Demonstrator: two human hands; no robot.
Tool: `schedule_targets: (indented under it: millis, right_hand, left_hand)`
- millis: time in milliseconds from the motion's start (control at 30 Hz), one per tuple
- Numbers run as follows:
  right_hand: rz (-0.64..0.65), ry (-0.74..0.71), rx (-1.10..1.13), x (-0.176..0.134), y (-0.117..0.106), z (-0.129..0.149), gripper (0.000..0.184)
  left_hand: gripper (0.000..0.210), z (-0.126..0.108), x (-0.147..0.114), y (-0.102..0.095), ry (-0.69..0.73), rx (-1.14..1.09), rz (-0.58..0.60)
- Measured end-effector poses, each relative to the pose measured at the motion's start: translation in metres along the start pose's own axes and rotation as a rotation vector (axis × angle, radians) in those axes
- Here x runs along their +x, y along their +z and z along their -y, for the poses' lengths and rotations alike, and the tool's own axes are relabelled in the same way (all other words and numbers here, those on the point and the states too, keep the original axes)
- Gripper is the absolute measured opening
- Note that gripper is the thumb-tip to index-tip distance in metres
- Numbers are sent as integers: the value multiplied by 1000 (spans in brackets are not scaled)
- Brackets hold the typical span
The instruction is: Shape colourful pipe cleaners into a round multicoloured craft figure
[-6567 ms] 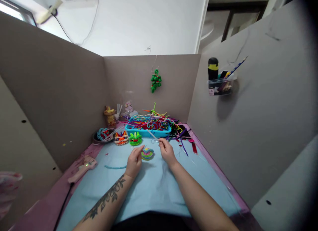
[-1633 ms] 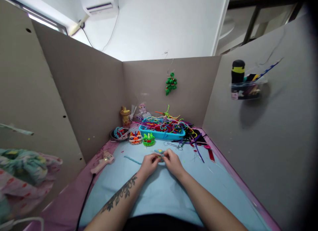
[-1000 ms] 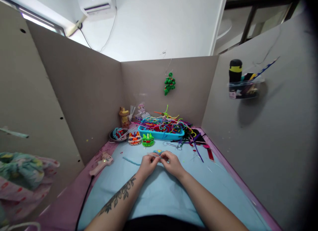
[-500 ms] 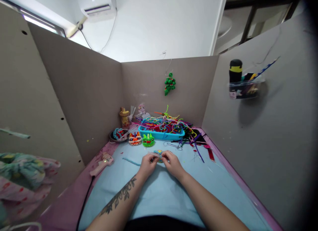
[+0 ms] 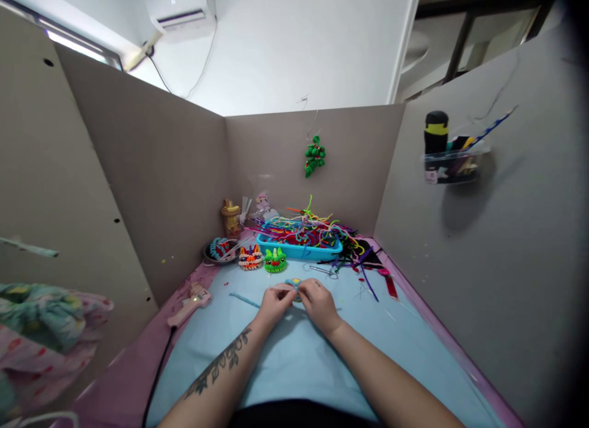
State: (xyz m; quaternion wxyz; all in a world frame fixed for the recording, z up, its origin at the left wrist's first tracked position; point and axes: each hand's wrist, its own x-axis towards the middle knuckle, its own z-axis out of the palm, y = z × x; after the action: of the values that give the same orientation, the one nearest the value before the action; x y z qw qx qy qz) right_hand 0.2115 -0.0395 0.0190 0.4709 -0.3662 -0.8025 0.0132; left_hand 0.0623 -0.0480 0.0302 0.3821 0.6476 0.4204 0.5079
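Note:
Close together over the blue table cover (image 5: 285, 373), my left hand (image 5: 277, 300) and my right hand (image 5: 317, 300) both pinch a small blue and yellow pipe-cleaner piece (image 5: 294, 282). My fingers hide most of it. A light blue pipe cleaner (image 5: 243, 299) trails out to the left beside my left hand. Beyond my hands stand an orange and white pipe-cleaner animal head (image 5: 250, 258) and a green one (image 5: 275, 261). Scissors (image 5: 324, 271) lie past my right hand.
A blue basket (image 5: 304, 252) at the back overflows with coloured pipe cleaners. A glue gun (image 5: 189, 308) with a black cord lies at left. A round bowl (image 5: 216, 260) holds a blue and red piece. Grey partitions (image 5: 161, 151) enclose the table.
My fingertips have shifted slightly around the blue and yellow piece, and both hands stay together in nearly the same place. The view has moved a little.

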Motion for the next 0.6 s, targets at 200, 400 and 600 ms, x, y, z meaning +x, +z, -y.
schedule_targets:
  millis: [200,400,600]
  right_hand:
    - [-31,-35,33,2,-2,6,12]
    - [-11,31,144,3,-5,4,25]
    - [69,48,143,2,-2,0,19]
  left_hand:
    - [31,-7,0,-2,-29,-52,2]
    - [25,9,3,-4,9,-16,-48]
    - [19,6,-1,-3,201,122,-55]
